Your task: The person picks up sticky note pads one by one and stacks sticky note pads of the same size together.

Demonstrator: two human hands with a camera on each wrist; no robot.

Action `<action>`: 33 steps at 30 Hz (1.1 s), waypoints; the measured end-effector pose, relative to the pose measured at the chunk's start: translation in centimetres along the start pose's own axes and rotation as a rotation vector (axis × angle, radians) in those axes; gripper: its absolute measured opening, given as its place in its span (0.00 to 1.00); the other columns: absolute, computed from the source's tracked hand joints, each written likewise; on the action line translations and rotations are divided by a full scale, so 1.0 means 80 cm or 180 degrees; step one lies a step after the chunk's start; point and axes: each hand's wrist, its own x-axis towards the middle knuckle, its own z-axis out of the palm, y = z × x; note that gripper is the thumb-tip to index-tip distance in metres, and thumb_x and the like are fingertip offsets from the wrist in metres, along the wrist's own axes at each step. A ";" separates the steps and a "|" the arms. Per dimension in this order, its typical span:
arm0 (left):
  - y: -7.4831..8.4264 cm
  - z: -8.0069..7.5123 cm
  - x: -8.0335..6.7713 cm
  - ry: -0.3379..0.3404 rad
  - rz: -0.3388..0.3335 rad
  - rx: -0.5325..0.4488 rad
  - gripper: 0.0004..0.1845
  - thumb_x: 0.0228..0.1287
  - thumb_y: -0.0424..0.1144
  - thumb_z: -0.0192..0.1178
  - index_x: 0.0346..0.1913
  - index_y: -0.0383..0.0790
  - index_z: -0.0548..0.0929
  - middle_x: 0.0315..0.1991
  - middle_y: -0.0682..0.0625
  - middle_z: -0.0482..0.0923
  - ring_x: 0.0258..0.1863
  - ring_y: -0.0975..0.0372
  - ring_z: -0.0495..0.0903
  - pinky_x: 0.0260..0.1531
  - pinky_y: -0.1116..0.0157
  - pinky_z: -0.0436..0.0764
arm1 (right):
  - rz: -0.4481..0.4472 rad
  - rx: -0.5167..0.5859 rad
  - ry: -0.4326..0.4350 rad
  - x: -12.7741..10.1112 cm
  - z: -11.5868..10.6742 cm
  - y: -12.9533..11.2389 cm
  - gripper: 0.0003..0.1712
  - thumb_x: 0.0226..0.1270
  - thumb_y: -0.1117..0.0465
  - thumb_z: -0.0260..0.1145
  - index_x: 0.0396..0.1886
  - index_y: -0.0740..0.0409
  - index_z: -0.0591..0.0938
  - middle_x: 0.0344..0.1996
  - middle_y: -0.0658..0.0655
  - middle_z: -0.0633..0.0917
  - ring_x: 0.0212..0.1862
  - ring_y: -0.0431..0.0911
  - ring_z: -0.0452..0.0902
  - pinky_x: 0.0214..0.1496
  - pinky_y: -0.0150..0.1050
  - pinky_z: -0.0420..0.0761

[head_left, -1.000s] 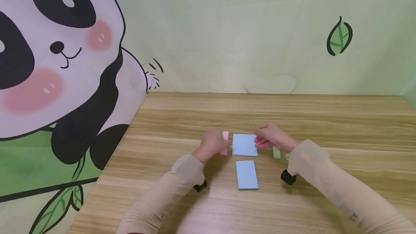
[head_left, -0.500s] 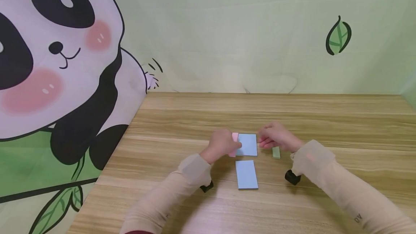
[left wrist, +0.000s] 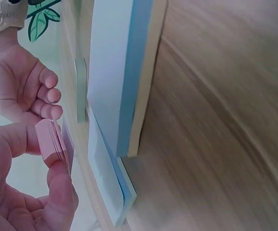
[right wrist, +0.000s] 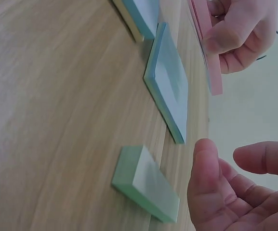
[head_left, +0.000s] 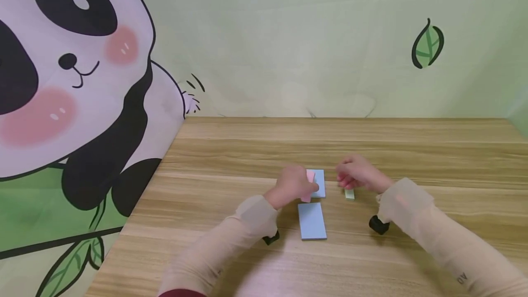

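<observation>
My left hand [head_left: 290,186] pinches a narrow pink sticky note pad [head_left: 310,177] between thumb and fingers. In the left wrist view the pink pad [left wrist: 51,140] is seen end-on with its sheets slightly parted. It is held above a square blue sticky note pad [head_left: 320,183], partly covering it in the head view. A rectangular blue sticky note pad [head_left: 312,222] lies nearer the front. To the right, a narrow green sticky note pad [right wrist: 148,185] lies beside my right hand [head_left: 358,172]. That hand hovers with loosely bent fingers and holds nothing; thumb and forefinger are apart in the right wrist view.
All the pads lie on a wood-grain table [head_left: 412,150]. Behind the table hangs a pale green backdrop [head_left: 288,45] with a printed panda [head_left: 136,127] at left. Each wrist carries a small black device [head_left: 378,225].
My left hand has moved right, carrying the pink pad from beside the square blue pad to over it. My right hand has drawn back rightward from the square blue pad toward the green pad.
</observation>
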 end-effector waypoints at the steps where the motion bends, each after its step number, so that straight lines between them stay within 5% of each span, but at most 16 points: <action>1: 0.002 0.001 0.000 -0.0010 -0.0003 -0.0011 0.17 0.48 0.51 0.60 0.15 0.43 0.74 0.14 0.54 0.71 0.15 0.64 0.68 0.13 0.72 0.65 | 0.0014 0.0001 0.0006 0.000 -0.001 0.001 0.20 0.62 0.65 0.48 0.48 0.77 0.67 0.18 0.51 0.76 0.18 0.36 0.73 0.23 0.28 0.76; 10: 0.020 0.003 -0.003 -0.0103 0.0049 -0.0042 0.15 0.48 0.48 0.58 0.12 0.45 0.76 0.10 0.56 0.74 0.17 0.64 0.71 0.16 0.72 0.66 | 0.0076 -0.0173 0.0108 -0.002 -0.012 0.008 0.19 0.63 0.64 0.49 0.47 0.77 0.67 0.16 0.50 0.75 0.16 0.35 0.69 0.21 0.28 0.74; 22: 0.038 0.010 0.003 -0.0055 0.0076 -0.0200 0.14 0.47 0.49 0.61 0.16 0.44 0.74 0.14 0.55 0.73 0.14 0.65 0.69 0.13 0.72 0.67 | 0.0065 -0.0307 0.0224 -0.007 -0.025 0.020 0.12 0.61 0.66 0.49 0.34 0.73 0.71 0.15 0.51 0.75 0.16 0.36 0.70 0.20 0.28 0.73; 33: 0.051 0.017 0.009 -0.0067 0.0073 -0.0219 0.13 0.47 0.49 0.60 0.16 0.45 0.74 0.15 0.55 0.72 0.15 0.65 0.68 0.13 0.72 0.67 | 0.0105 -0.0215 0.0217 -0.011 -0.030 0.027 0.16 0.60 0.66 0.49 0.41 0.76 0.70 0.15 0.51 0.76 0.16 0.36 0.70 0.20 0.29 0.73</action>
